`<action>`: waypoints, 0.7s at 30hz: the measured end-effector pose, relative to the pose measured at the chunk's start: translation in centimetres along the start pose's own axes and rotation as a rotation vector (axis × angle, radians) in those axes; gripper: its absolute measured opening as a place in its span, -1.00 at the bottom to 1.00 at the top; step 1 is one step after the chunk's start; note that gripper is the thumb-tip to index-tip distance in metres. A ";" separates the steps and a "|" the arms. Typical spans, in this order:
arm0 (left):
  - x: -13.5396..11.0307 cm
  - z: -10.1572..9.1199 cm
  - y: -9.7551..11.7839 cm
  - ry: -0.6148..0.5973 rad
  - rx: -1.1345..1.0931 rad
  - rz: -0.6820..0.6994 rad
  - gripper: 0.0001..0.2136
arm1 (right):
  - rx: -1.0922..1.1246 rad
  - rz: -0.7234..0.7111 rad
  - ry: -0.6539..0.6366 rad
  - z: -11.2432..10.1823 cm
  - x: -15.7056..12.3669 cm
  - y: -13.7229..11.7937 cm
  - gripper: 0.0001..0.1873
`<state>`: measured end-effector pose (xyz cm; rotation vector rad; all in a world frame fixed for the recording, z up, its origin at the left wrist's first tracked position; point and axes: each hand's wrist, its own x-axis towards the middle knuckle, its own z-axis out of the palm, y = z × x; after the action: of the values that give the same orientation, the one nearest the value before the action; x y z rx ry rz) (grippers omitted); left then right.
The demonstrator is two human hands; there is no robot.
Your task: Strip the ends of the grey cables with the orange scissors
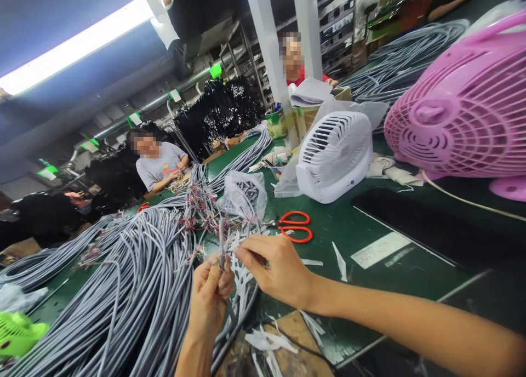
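My left hand (210, 283) is closed around a grey cable (222, 243), whose end stands up above the fist. Close beside it, my right hand (277, 264) pinches thumb and fingertips together; what they hold, if anything, is too small to make out. Just beyond both hands lie red-handled scissors (295, 227) and a clear plastic bag (246, 193) with grey pieces in it. A large bundle of grey cables (135, 278) spreads to the left, with thin coloured wires (201, 207) showing at the ends. White strips (269, 340) are scattered under and around my hands.
A white fan (337, 158) and a larger pink fan (456, 103) stand on the green table (329, 237) at right, near a black flat panel (415, 223). A green fan (20, 333) sits at lower left. One person (158, 163) works across the table; another (296, 73) is farther back.
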<state>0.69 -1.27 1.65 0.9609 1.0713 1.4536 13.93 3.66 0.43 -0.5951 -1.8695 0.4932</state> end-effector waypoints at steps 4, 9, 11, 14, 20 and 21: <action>0.0 0.1 0.0 0.009 0.013 -0.007 -0.62 | 0.105 0.060 -0.003 0.3 0.0 0.1 -0.61; 0.0 0.2 -0.1 -0.006 0.007 -0.030 -0.61 | 0.488 0.248 -0.067 1.4 -0.1 0.5 -0.54; 0.0 0.3 -0.1 -0.014 0.002 -0.034 -0.61 | 0.622 0.284 -0.083 1.8 0.0 0.6 -0.51; -0.1 0.4 -0.1 -0.025 0.000 -0.036 -0.61 | 0.769 0.332 -0.096 1.9 -0.1 0.5 -0.47; -0.1 0.5 -0.4 -0.059 -0.054 -0.060 -0.58 | 0.981 0.364 -0.111 1.3 0.0 0.4 -0.45; -0.1 0.5 -0.5 -0.067 -0.064 -0.063 -0.57 | 0.988 0.366 -0.102 1.2 0.0 0.5 -0.46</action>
<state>1.26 -1.25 1.31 0.9161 0.9926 1.3869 12.85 3.98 -0.28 -0.2221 -1.3556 1.5771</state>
